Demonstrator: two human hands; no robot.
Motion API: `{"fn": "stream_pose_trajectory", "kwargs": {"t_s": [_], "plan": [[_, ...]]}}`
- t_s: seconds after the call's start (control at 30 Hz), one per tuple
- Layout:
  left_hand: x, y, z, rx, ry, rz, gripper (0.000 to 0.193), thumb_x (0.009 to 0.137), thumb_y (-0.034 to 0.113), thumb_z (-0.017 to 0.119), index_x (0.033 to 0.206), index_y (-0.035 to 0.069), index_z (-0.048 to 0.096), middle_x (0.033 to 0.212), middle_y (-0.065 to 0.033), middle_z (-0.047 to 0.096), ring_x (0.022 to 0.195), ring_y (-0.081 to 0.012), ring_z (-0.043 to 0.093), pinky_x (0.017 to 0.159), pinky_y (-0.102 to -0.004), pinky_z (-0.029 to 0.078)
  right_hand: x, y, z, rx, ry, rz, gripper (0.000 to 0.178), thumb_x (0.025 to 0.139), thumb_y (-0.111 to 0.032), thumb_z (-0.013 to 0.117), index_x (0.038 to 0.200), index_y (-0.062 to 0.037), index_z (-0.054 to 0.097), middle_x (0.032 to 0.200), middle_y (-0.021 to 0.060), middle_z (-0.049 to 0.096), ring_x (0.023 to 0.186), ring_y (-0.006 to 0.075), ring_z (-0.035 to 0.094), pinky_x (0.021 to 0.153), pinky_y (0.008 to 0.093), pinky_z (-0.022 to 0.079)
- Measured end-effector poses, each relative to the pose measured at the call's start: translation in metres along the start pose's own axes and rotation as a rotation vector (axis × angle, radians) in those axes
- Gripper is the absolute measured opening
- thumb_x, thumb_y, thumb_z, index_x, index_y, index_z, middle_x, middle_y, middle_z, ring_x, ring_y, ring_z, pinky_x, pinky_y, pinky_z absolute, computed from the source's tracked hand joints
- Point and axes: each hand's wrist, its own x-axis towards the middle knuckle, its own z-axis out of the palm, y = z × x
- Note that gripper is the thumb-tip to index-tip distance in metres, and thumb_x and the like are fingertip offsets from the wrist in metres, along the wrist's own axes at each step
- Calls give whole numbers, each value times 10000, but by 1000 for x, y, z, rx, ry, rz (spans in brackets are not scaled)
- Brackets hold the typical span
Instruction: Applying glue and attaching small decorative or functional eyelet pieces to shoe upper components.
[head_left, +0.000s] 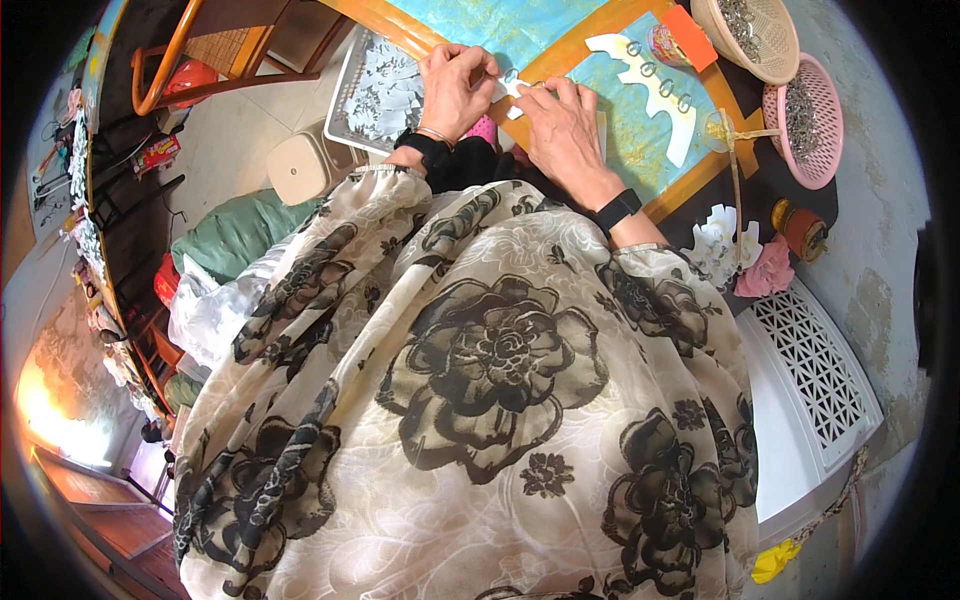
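Flowered cloth (500,340) of the wearer's garment fills the near side, its sleeves reaching toward the desk (490,22). At the near edge of that desk, the 2 hands work close together. Left hand (458,92): thumb and fingertips pinch the left end of a small white piece (507,88). Right hand (562,122): fingers bent over the piece's right end, in contact with it; whether the thumb pinches underneath, I cannot tell.

Beyond the knuckles, blue surface runs on to the far side, framed by brown strips along the desk's edges. To the right, well apart from the right hand, lies a notched white strip (680,140) with 4 rings along it. A tin (662,45) and an orange card (690,38) stand near its far end.

Room narrows farther right: a cream basket (780,66) and a pink basket (826,150), both with metal bits, flank the desk's right side. On the left, a white tray (342,88) of white pieces sits just beside the left hand; floor (240,140) opens between that tray and a wooden chair (215,86).
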Motion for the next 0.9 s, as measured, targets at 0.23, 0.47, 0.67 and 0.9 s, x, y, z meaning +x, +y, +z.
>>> {"fn": "stream_pose_trajectory", "kwargs": {"t_s": [0.23,0.47,0.67,0.9], "plan": [[-7,-12,-24,214,-125,321,283,838,117,669,1103,209,708,1103,50,686,1174,-246,527,1054,-468,331,5,-4,-4,-24,-47,28,392,777,-48,667,1168,-64,675,1134,55,680,1119,267,551,994,440,367],[-6,-19,-45,337,-249,619,344,923,245,638,1266,260,667,1311,70,612,1317,-211,477,1212,-514,230,3,-1,-4,-68,-96,-5,397,800,-51,652,1196,-66,670,1171,39,652,1149,254,540,1017,444,358],[1,-13,-49,414,-333,660,412,914,332,668,1317,261,623,1326,61,598,1339,-205,468,1222,-514,224,3,-3,-5,-102,-132,-7,355,833,-86,641,1185,-57,675,1202,46,638,1178,264,529,1028,457,355],[0,-19,-49,408,-340,684,445,907,337,674,1333,237,591,1350,45,578,1337,-200,476,1228,-510,223,0,-4,-4,-121,-94,-22,400,826,-84,638,1224,-47,654,1267,79,607,1279,285,474,1064,461,338]]}}
